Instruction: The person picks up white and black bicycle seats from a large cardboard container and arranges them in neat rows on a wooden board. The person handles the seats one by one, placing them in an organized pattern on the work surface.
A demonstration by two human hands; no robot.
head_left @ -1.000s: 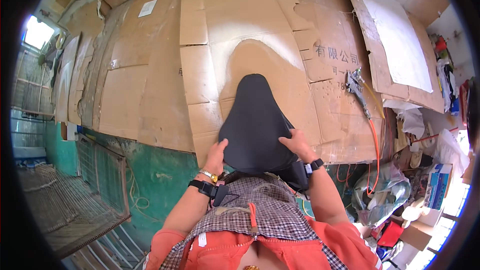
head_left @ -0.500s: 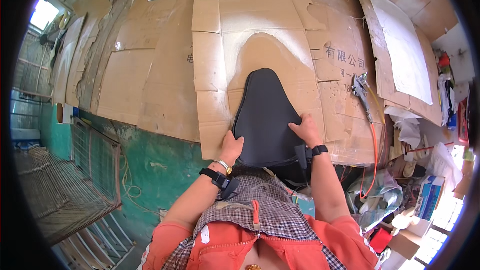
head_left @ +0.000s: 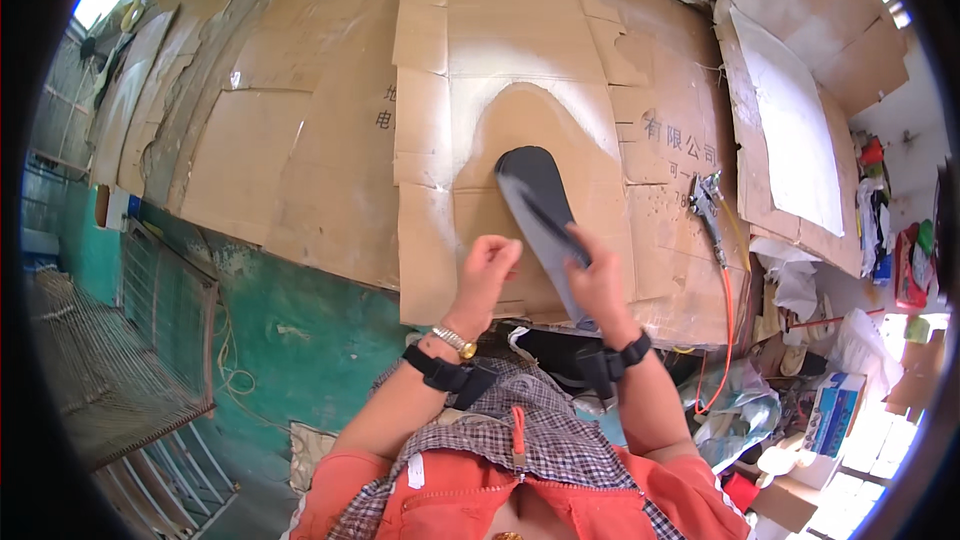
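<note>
A black tapered pad [head_left: 540, 174], rounded at its far end like a long seat, is turned up on its side over the cardboard sheet [head_left: 520, 20], and a greyish face shows along its left. My right hand [head_left: 598, 280] grips the pad's right edge, thumb on one face. My left hand [head_left: 488, 275] hovers just left of the pad, apart from it. Its fingers are curled together in a pinch, and whether something small is between them is hidden.
On the cardboard-covered bench to the right rests a spray gun [head_left: 708, 208] with an orange hose [head_left: 729, 315]. A white sheet [head_left: 790, 120] on cardboard leans farther right. Wire racks [head_left: 130, 340] stand at the left, and bags and boxes fill the lower right.
The pad, flat and held by both hands before, is now tipped on its side. My left hand has let go of its edge and lifted; my right hand keeps hold and has shifted left.
</note>
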